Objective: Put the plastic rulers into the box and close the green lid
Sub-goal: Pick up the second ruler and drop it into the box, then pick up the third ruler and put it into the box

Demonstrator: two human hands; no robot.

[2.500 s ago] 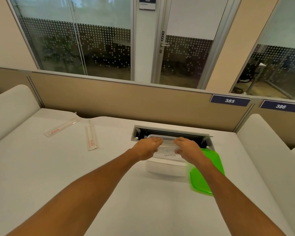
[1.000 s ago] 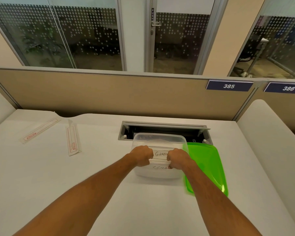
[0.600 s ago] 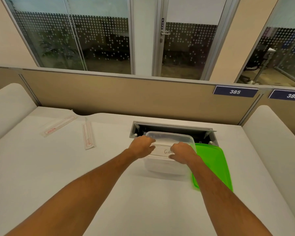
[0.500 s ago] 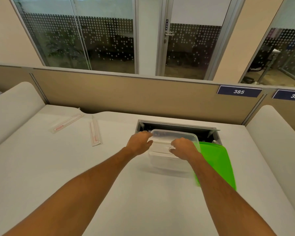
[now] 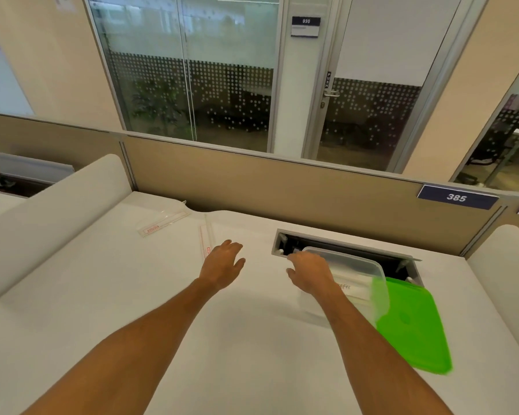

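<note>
White desk surface [image 5: 108, 295] filled lower view. Open cable hatch [image 5: 346, 251] sat recessed near desk's far edge. Beige partition panel [image 5: 282, 193] ran behind desk, navy plate "385" [image 5: 457, 197] fixed at its right. Rounded white side dividers [image 5: 51, 205] flanked desk left and right. Beyond partition: frosted glass wall with dot pattern [image 5: 192, 70], potted plant [image 5: 159, 106] dim behind it. Glass door [image 5: 372, 85] bore handle and "PUSH" label; sign "030" [image 5: 306, 26] hung beside it. Beige walls [image 5: 54, 61], soft even light.

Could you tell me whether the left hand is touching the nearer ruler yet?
Cannot tell. In the head view the left hand overlaps the ruler's near end, hiding any contact or gap.
</note>
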